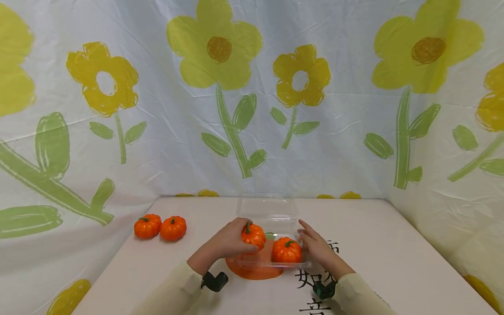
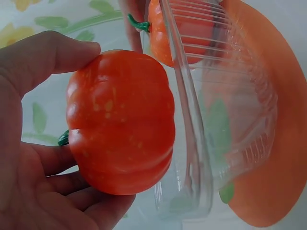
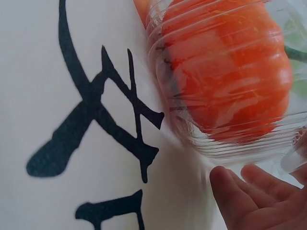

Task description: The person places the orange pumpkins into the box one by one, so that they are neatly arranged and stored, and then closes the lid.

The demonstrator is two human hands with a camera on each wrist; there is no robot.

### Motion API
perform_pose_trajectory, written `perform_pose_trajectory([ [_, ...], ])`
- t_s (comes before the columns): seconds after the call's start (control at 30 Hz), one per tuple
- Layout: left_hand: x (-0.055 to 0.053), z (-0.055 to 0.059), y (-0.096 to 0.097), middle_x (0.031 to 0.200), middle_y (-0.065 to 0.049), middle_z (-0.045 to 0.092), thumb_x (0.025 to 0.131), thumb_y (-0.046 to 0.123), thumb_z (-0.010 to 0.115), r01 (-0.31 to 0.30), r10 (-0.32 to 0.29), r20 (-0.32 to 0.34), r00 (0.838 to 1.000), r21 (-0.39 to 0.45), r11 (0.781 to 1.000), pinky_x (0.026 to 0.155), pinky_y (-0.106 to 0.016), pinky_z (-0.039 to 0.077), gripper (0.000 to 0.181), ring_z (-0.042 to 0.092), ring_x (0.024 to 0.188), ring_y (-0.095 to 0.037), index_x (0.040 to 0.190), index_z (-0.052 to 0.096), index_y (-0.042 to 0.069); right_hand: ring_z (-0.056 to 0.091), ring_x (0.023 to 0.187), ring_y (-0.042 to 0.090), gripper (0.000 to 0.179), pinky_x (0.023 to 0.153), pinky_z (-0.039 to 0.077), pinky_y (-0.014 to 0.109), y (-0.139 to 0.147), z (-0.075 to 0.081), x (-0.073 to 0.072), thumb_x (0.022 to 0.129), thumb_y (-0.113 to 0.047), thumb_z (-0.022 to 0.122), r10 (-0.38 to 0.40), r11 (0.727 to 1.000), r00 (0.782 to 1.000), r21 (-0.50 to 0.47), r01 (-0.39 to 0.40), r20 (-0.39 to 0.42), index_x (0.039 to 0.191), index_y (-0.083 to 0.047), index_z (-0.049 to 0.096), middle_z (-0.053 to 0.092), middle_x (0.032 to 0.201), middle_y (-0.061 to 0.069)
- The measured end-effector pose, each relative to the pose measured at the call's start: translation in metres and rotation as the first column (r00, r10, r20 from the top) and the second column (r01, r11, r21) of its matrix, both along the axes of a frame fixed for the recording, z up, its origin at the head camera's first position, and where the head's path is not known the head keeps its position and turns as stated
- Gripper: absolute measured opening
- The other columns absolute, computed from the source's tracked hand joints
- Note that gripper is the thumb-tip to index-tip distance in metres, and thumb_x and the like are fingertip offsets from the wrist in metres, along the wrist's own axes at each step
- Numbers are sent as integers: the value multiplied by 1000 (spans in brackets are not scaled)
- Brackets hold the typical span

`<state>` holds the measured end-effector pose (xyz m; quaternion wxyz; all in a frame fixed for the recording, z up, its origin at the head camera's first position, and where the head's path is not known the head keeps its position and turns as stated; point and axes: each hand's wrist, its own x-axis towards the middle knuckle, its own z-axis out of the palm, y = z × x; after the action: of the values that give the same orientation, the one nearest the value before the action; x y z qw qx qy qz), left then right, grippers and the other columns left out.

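Note:
My left hand [image 1: 235, 239] grips a small orange toy pumpkin [image 2: 122, 122] with a green stem, thumb on one side and fingers on the other. It is held at the left part of a clear plastic clamshell box [image 1: 252, 264], close by the rim in the left wrist view. Inside the box, on the right, sits a second pumpkin [image 1: 287, 250]. At the box's right end is my right hand [image 1: 318, 249], its fingers extended along the wall; in the right wrist view the fingertips [image 3: 223, 179] are right at the ribbed plastic.
Two more pumpkins, a left one [image 1: 147, 226] and a right one [image 1: 173, 228], stand side by side at the table's left edge. The box's lid [image 1: 267, 204] stands open at the back. The white tabletop [image 1: 354, 232] bears an orange print and black characters. A flowered curtain [image 1: 346, 144] surrounds it.

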<state>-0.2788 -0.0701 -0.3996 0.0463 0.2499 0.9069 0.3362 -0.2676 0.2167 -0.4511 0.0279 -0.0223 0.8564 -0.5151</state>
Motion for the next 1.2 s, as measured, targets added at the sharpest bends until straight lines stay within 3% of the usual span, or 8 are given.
perform_pose_trajectory([
  [0.27, -3, -3, 9, 111, 0, 58, 68, 33, 76, 27, -24, 41, 999, -67, 997, 79, -31, 56, 70, 55, 93, -14, 128, 52, 7, 38, 137, 43, 52, 105, 43, 54, 0, -1, -1, 104, -19, 33, 14, 998, 1000, -56, -14, -6, 155, -13, 22, 34, 152, 25],
  [0.57, -3, -3, 18, 100, 4, 59, 66, 32, 78, 57, -51, 47, 998, -132, 990, 74, -26, 55, 64, 55, 87, -11, 120, 56, 7, 40, 135, 45, 52, 102, 45, 53, -2, -1, -2, 104, -17, 34, -4, 999, 1000, -49, 3, -14, 154, -11, 22, 36, 151, 25],
  [1.0, -8, -9, 26, 89, 5, 59, 66, 37, 80, 32, -20, 60, 998, -211, 977, 72, -26, 53, 55, 54, 80, -11, 108, 58, 9, 44, 132, 44, 53, 100, 48, 50, -3, 2, -2, 103, -15, 36, -2, 1000, 1000, -19, 2, -8, 154, -9, 23, 38, 150, 25],
  [1.2, -6, -9, 28, 92, 3, 60, 65, 36, 80, 27, -14, 57, 998, -229, 973, 73, -27, 54, 60, 54, 81, -12, 112, 59, 6, 46, 130, 42, 53, 99, 49, 50, -2, 1, -2, 103, -16, 36, -4, 1000, 1000, -13, 4, -10, 154, -9, 23, 38, 150, 24],
])
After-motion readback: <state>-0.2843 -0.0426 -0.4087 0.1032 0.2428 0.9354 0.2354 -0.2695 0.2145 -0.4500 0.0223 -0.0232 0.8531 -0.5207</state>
